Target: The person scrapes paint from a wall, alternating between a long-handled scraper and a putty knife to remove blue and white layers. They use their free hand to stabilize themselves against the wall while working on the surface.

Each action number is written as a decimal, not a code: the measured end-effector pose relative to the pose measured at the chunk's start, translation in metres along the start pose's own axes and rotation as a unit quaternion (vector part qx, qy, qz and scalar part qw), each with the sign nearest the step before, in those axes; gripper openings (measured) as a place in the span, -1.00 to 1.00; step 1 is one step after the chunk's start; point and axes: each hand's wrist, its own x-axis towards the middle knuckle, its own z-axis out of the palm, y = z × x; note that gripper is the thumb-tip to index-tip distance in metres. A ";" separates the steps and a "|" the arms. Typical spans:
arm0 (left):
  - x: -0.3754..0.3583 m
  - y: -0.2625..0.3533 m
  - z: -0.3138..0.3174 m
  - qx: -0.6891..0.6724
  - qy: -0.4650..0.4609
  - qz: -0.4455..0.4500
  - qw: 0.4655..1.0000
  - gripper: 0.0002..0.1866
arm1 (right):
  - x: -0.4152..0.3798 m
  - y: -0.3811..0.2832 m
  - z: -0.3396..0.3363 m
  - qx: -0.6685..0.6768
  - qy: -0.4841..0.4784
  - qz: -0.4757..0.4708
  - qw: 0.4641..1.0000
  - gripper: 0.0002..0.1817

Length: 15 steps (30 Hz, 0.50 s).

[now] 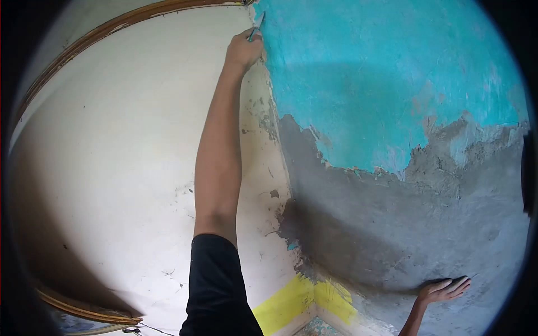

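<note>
My left hand [245, 50] is raised high at the corner where two walls meet, its fingers wrapped round a scraper [261, 20]. A bit of the scraper's green handle shows at the fingers, and its thin metal blade points up along the edge of the turquoise paint [358, 84]. Low on the right, my right hand [445, 289] lies against the bare grey plaster [370, 218], fingers stretched out towards the right. Nothing shows in it.
A cream wall [129, 145] fills the left side, with chipped patches near the corner. Brown wooden trim [106, 33] curves along the top left, and a wooden frame [89, 309] sits at the bottom left. A yellow painted band [286, 305] crosses the lower corner.
</note>
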 end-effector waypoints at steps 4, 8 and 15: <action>0.007 0.009 -0.006 -0.033 -0.025 -0.036 0.999 -0.53 | 0.000 -0.001 -0.001 -0.014 -0.007 0.001 1.000 -0.40; 0.021 0.012 -0.013 -0.071 -0.037 -0.058 0.995 -0.56 | -0.001 0.000 0.002 -0.010 -0.003 0.003 1.000 -0.40; -0.013 0.017 -0.014 -0.060 -0.049 -0.048 0.996 -0.55 | -0.001 0.000 0.000 -0.009 -0.004 0.004 1.000 -0.41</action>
